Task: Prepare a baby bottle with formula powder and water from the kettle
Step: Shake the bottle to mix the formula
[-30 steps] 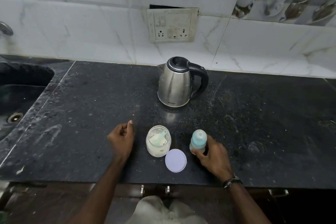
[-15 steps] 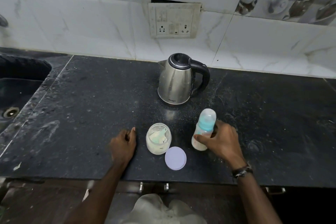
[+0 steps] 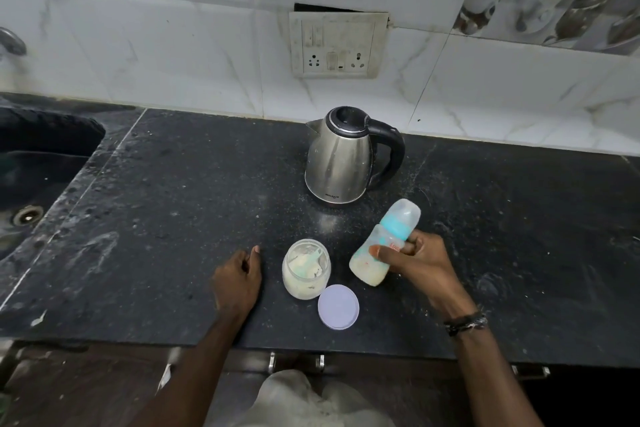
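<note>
My right hand [image 3: 417, 260] grips the baby bottle [image 3: 384, 243] round its middle and holds it tilted above the black counter, cap pointing up and to the right. The bottle has a clear cap, a teal collar and pale milky liquid at its bottom. An open jar of formula powder [image 3: 306, 269] with a teal scoop inside stands between my hands. Its lilac lid [image 3: 338, 306] lies flat just in front of it. My left hand [image 3: 237, 279] rests on the counter left of the jar with fingers loosely curled. The steel kettle [image 3: 341, 156] with a black handle stands behind.
The black stone counter [image 3: 173, 201] carries white dust and smears. A dark sink [image 3: 38, 163] lies at the left. A wall socket plate [image 3: 337, 45] sits above the kettle on the white tiles. Drawer handles [image 3: 296, 362] show below the counter's front edge.
My right hand has lifted the bottle off the counter and tipped it to the right. My left hand has settled onto the counter beside the jar.
</note>
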The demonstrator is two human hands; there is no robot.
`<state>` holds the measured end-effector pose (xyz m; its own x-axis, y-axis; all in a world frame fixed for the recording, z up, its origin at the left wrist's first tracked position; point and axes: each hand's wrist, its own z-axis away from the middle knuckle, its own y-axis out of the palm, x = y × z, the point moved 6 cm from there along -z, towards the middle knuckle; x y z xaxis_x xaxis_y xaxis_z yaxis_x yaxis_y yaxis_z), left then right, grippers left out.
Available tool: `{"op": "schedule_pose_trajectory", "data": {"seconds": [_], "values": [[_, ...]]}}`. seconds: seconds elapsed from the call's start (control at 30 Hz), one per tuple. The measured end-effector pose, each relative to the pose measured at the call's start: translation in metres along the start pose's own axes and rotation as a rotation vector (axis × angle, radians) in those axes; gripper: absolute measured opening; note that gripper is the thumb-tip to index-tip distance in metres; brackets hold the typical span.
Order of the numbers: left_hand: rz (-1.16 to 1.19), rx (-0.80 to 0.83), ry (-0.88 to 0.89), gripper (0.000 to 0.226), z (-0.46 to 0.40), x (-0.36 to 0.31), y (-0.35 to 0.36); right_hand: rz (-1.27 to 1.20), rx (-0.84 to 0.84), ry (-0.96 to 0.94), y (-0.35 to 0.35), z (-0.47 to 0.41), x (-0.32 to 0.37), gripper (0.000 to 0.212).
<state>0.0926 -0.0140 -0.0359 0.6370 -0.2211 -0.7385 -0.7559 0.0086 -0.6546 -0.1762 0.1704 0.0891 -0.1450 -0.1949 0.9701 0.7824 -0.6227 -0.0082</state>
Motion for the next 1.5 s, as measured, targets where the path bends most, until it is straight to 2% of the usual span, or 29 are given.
{"op": "schedule_pose_trajectory", "data": {"seconds": [0.1, 0.17, 0.23, 0.4, 0.5, 0.6, 0.67, 0.73, 0.77, 0.87, 0.93, 1.0, 1.1, 1.23, 1.33, 1.37, 1.43, 1.5], "values": [[0.014, 0.001, 0.004, 0.048, 0.000, -0.002, -0.001, -0.183, -0.039, -0.015, -0.004, 0.002, -0.001, 0.045], [0.001, 0.002, -0.007, 0.047, 0.002, -0.002, 0.000, -0.186, -0.049, -0.038, -0.005, 0.004, 0.000, 0.032], [-0.009, -0.008, -0.012, 0.046, 0.002, -0.002, -0.001, -0.149, 0.017, -0.059, -0.001, 0.005, 0.001, 0.029], [-0.001, -0.016, 0.008, 0.045, 0.003, -0.003, -0.001, -0.268, -0.090, -0.091, -0.012, 0.003, 0.000, 0.071], [-0.011, -0.019, 0.004, 0.042, 0.002, -0.005, -0.002, -0.132, 0.025, -0.096, 0.000, 0.006, 0.001, 0.068], [-0.009, -0.024, 0.024, 0.038, 0.003, -0.006, -0.002, -0.307, -0.113, -0.093, -0.008, 0.004, -0.001, 0.077], [-0.023, -0.035, 0.007, 0.036, 0.003, -0.002, -0.001, -0.283, -0.115, -0.060, -0.008, 0.004, -0.002, 0.067], [-0.037, -0.032, -0.011, 0.032, 0.001, 0.002, 0.000, -0.236, -0.040, -0.075, -0.003, 0.005, 0.001, 0.041], [-0.039, -0.029, -0.012, 0.031, 0.000, 0.002, 0.001, -0.262, -0.063, -0.093, -0.005, 0.005, 0.001, 0.035], [-0.037, -0.031, -0.012, 0.035, 0.001, 0.002, 0.002, -0.366, -0.160, -0.085, -0.013, 0.004, 0.005, 0.043], [-0.031, -0.033, -0.015, 0.036, 0.001, 0.002, 0.002, -0.241, -0.074, -0.089, -0.007, 0.006, 0.009, 0.032], [-0.023, -0.022, -0.011, 0.034, 0.000, 0.001, 0.001, -0.239, -0.042, -0.113, -0.006, 0.008, 0.010, 0.030], [-0.008, -0.031, 0.001, 0.034, 0.001, -0.002, 0.000, -0.422, -0.181, -0.094, -0.016, 0.006, 0.009, 0.038], [0.009, -0.026, -0.005, 0.035, 0.002, -0.004, -0.003, -0.244, -0.034, -0.116, -0.005, 0.010, 0.010, 0.036], [0.013, -0.030, -0.008, 0.033, 0.003, -0.006, -0.003, -0.402, -0.166, -0.103, -0.015, 0.008, 0.008, 0.054], [0.011, -0.033, -0.011, 0.033, 0.004, -0.006, -0.003, -0.392, -0.192, -0.072, -0.015, 0.008, 0.008, 0.051], [0.009, -0.032, -0.020, 0.032, 0.004, -0.006, -0.004, -0.252, -0.114, -0.107, -0.007, 0.011, 0.013, 0.044], [0.014, -0.022, -0.018, 0.032, 0.003, -0.008, -0.005, -0.267, -0.112, -0.152, -0.008, 0.012, 0.012, 0.043]]}}
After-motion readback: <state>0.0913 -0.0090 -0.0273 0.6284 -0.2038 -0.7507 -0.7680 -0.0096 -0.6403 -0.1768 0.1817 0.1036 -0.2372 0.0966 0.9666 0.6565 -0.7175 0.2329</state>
